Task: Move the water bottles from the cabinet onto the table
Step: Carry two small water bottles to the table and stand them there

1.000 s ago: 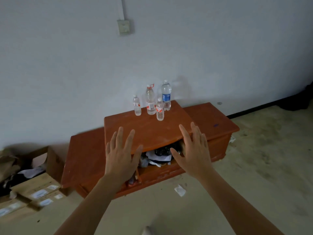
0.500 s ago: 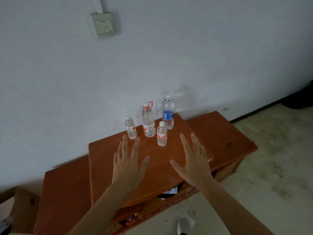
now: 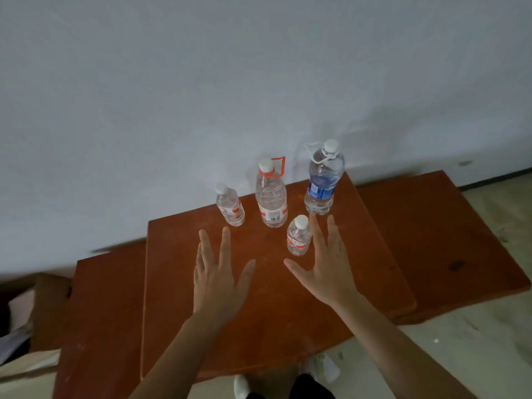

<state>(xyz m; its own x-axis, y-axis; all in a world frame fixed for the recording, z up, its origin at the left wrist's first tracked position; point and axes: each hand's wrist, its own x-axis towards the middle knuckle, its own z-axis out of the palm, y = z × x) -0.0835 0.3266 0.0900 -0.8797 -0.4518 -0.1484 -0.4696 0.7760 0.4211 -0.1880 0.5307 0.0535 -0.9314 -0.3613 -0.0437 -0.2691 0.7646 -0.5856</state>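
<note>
Several clear water bottles stand upright near the back of a low reddish-brown cabinet point(image 3: 259, 321). A small red-labelled bottle point(image 3: 231, 208) is at the left, a tall bottle with a red handle ring point(image 3: 271, 197) in the middle, and a tall blue-labelled bottle point(image 3: 324, 181) at the right. Another small bottle point(image 3: 298, 236) stands closer to me. My right hand point(image 3: 322, 264) is open, fingers spread, just right of that near small bottle, apart from it. My left hand point(image 3: 217, 273) is open over the bare cabinet top, short of the left small bottle.
The cabinet has a raised middle section and lower side wings point(image 3: 449, 243) against a white wall point(image 3: 259, 82). Cardboard boxes point(image 3: 26, 367) lie on the floor at the left. Crumpled paper point(image 3: 326, 367) and my shoes lie on the concrete floor below the cabinet's front edge.
I have stepped closer; the cabinet and bottles fill more of the view. Both open hands have advanced toward the bottles, the right one reaching beside the near small bottle.
</note>
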